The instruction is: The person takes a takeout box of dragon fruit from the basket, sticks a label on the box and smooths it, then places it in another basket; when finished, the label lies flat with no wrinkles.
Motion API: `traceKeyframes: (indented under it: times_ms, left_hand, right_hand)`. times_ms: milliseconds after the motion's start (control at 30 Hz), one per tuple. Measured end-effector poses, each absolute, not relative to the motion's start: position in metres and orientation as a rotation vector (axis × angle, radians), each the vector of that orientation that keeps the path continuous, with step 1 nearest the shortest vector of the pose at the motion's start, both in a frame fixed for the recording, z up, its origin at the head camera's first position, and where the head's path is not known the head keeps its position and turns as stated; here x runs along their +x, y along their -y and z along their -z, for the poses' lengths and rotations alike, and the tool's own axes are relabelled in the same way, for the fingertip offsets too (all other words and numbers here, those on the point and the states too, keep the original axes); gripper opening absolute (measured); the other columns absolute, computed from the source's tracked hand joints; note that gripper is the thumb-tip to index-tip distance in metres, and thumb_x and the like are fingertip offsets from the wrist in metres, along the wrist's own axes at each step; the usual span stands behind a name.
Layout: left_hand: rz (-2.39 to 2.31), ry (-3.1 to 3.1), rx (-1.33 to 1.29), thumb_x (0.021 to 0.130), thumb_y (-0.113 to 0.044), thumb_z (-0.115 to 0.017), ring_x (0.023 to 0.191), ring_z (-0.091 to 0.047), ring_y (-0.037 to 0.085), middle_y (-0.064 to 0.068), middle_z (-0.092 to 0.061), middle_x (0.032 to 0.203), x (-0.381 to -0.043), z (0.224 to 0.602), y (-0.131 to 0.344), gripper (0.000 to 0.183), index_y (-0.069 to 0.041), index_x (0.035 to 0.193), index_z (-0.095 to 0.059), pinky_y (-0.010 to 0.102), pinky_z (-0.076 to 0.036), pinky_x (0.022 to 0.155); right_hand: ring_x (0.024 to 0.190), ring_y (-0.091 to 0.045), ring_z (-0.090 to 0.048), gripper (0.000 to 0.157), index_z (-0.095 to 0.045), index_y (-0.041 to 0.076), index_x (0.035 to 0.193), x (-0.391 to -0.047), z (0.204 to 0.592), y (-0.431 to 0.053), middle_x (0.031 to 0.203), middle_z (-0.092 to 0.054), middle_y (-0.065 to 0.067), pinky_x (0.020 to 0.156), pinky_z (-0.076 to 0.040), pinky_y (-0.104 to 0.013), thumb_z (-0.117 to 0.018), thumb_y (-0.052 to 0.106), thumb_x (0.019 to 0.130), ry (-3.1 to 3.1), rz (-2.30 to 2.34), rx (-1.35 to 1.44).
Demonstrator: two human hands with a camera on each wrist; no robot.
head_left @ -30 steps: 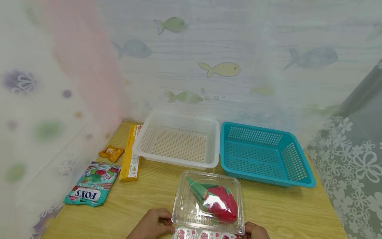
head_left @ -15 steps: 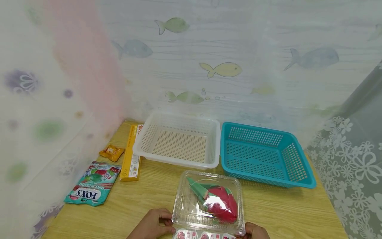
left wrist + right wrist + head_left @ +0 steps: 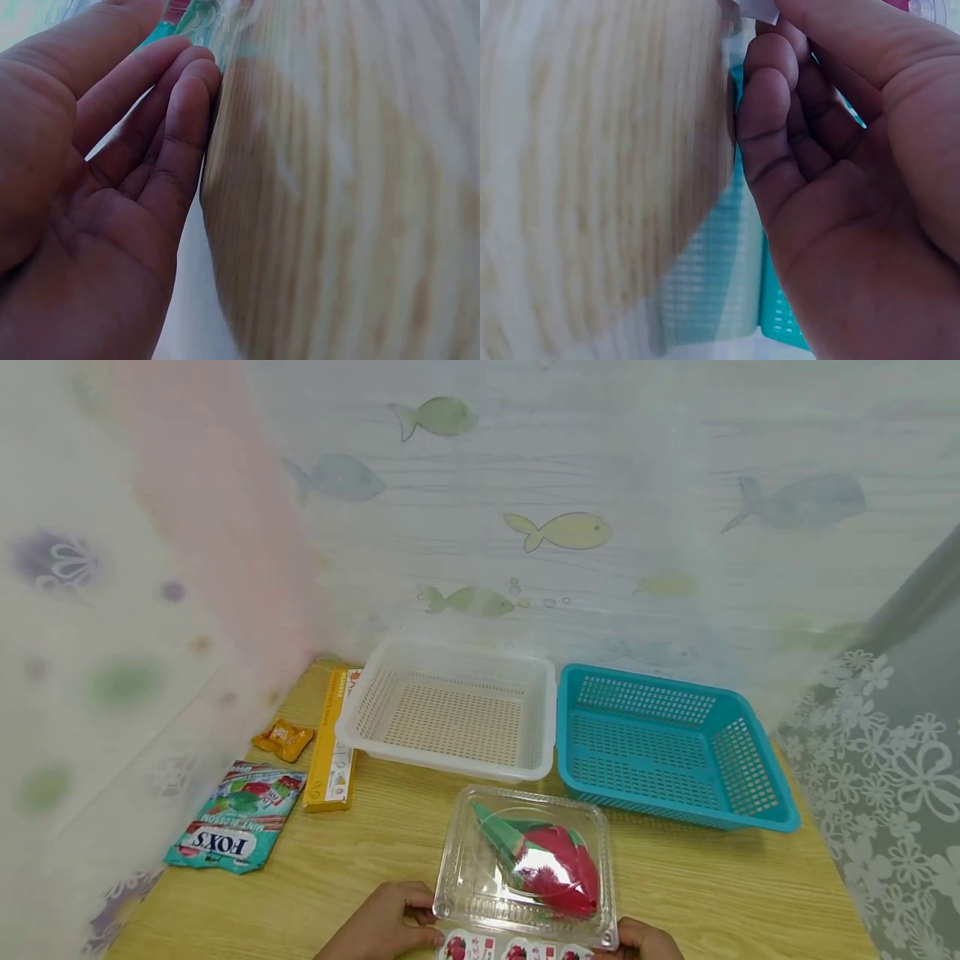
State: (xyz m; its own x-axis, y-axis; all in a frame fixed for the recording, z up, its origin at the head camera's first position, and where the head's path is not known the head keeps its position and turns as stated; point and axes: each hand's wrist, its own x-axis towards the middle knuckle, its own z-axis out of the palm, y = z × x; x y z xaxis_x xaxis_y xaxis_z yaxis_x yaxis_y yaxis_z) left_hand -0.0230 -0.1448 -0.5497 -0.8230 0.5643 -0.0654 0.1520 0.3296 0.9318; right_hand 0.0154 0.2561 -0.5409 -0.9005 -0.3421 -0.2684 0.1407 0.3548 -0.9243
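Observation:
A clear plastic clamshell box (image 3: 470, 860) lies on the table at front centre, with a red and green dragon fruit (image 3: 551, 864) inside. Along its near edge runs a strip of white stickers (image 3: 508, 950) with red fruit pictures, cut off by the frame's bottom. My left hand (image 3: 382, 922) pinches the strip's left end, thumb tip at its edge and index finger against the box's front left corner. At the other end my right hand (image 3: 647, 939) pinches the strip near the front right corner. A white paper corner (image 3: 759, 9) shows between its thumb and fingers in the right wrist view.
Behind the box stand a white basket (image 3: 450, 764) and a teal basket (image 3: 675, 814), side by side. To the left lie a yellow carton (image 3: 322, 777), an orange wrapped sweet (image 3: 283, 740) and a teal candy bag (image 3: 232, 818). Patterned curtains (image 3: 465, 485) enclose the table.
The sticker strip dips slightly and rises again at the box's near edge. Both hands and the box stay almost where they were; the head view shifts a little.

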Motion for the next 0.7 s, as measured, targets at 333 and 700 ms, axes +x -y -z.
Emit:
traceKeyframes:
  times_ms: [333,700]
  left_hand:
    - [-1.505,-2.204,0.666,0.087,-0.029,-0.081,0.079,-0.059,-0.008,-0.008,-0.069,0.088,-0.0238,0.5525,0.1434,0.020,-0.010,0.092,-0.078,0.018,-0.054,0.070]
    - [-1.498,-2.246,0.689,0.084,-0.023,-0.085,0.073,-0.051,-0.008,-0.006,-0.063,0.080,-0.0237,0.5562,0.1378,0.017,-0.009,0.084,-0.076,0.017,-0.050,0.062]
  right_hand:
    - [0.079,0.002,-0.070,0.041,-0.074,-0.014,0.102,0.0142,0.5357,-0.2512,0.098,-0.076,0.002,0.068,-0.059,-0.020,-0.084,0.023,0.085,-2.241,1.513,-0.150]
    - [0.080,0.004,-0.069,0.040,-0.073,-0.016,0.104,0.0162,0.5417,-0.2547,0.097,-0.076,0.008,0.068,-0.059,-0.021,-0.082,0.019,0.087,-2.255,1.525,-0.184]
